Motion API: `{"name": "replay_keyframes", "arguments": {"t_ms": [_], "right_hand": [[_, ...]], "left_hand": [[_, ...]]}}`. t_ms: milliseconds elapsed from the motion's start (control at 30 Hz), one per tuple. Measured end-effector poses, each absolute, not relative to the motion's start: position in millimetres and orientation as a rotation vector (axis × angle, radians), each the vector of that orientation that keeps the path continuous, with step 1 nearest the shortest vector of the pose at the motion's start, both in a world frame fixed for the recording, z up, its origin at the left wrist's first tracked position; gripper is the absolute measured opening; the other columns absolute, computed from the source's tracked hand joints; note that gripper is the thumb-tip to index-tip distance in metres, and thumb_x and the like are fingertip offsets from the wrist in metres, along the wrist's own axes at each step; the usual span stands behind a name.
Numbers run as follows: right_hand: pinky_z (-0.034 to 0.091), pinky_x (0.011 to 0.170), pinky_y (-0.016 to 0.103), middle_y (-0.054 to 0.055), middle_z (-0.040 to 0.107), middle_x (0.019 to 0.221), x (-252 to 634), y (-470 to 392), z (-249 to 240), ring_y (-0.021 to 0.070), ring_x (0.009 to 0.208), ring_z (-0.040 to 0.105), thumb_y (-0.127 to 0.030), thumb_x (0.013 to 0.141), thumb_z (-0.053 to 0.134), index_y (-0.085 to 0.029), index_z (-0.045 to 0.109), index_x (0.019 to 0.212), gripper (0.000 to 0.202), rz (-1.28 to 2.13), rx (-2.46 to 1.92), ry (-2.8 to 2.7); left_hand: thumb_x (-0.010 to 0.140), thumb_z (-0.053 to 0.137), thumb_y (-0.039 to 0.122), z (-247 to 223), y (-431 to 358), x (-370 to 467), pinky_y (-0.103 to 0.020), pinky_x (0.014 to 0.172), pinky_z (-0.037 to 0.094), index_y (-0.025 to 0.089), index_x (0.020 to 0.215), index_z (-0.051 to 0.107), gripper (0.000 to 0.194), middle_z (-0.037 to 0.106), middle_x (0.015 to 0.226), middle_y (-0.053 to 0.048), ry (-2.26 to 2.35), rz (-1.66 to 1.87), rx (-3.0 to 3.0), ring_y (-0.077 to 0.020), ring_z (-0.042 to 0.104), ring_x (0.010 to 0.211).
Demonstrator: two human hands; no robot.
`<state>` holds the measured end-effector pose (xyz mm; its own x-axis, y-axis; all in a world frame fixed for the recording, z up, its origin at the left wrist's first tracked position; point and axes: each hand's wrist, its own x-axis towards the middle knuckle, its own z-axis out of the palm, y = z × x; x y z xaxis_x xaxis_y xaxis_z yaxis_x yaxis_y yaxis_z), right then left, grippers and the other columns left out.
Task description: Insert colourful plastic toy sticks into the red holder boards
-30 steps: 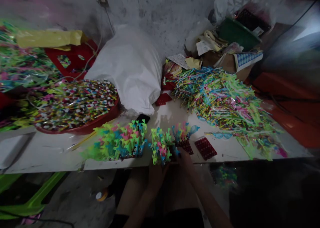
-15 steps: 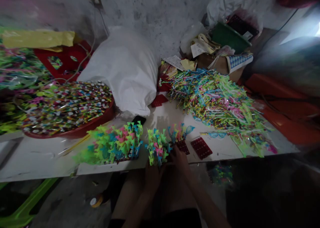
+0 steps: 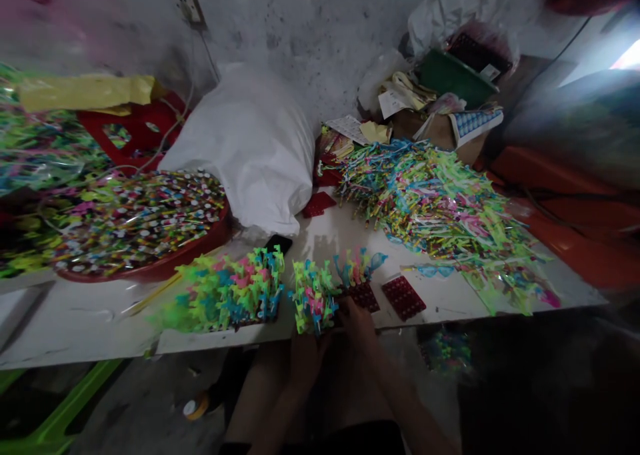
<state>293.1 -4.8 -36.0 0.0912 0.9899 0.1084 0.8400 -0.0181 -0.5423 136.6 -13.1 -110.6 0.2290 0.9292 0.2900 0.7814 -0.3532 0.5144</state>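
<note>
My left hand [image 3: 304, 348] is at the table's front edge, just below a cluster of small green, blue and pink plastic figures [image 3: 315, 295] standing upright. That cluster hides its fingers. At the cluster's right side is my right hand [image 3: 357, 323], its fingers bent inward and partly lost in shadow; what they hold cannot be made out. Beyond the right hand lies a dark red dotted tray [image 3: 367, 298], with a few upright pieces [image 3: 357, 266] at its back. Another dark red tray [image 3: 404, 298] lies flat to the right. To the left stands a larger block of similar figures [image 3: 235, 288].
A red basin [image 3: 220, 235] full of small colourful pieces stands left, beside a big white sack [image 3: 255, 142]. A large heap of colourful plastic sticks [image 3: 440, 208] covers the table's right. A black phone-like object [image 3: 279, 244] and red sheets [image 3: 319, 204] lie near the sack.
The camera view has shifted slightly, so the left side sits a little lower and further right. Both hands stay at the small cluster, with hardly any visible movement.
</note>
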Motion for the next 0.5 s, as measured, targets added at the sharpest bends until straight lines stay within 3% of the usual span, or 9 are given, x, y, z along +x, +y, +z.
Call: {"name": "replay_keyframes", "arguments": {"t_ms": [233, 500], "right_hand": [[0.035, 0.054, 0.02, 0.002, 0.073, 0.083, 288.6, 1.9, -34.8, 0.0169, 0.072, 0.068, -0.025, 0.083, 0.054, -0.022, 0.058, 0.095, 0.013, 0.459, -2.041, -1.742], [0.034, 0.053, 0.02, 0.005, 0.073, 0.079, 284.5, 3.3, -36.8, 0.0168, 0.071, 0.068, -0.019, 0.087, 0.048, -0.021, 0.061, 0.1, 0.018, 0.472, -2.162, -1.824]], "left_hand": [[0.084, 0.048, 0.05, -109.2, -14.0, 136.8, -0.048, 0.086, 0.046, 0.012, 0.114, 0.056, 0.048, 0.065, 0.105, -0.016, 1.632, 0.833, 2.216, -0.0332, 0.059, 0.102], [0.084, 0.046, 0.053, -104.5, -12.7, 137.2, -0.05, 0.091, 0.043, 0.011, 0.117, 0.055, 0.054, 0.062, 0.113, -0.018, 1.607, 0.863, 2.237, -0.0349, 0.053, 0.111]]}}
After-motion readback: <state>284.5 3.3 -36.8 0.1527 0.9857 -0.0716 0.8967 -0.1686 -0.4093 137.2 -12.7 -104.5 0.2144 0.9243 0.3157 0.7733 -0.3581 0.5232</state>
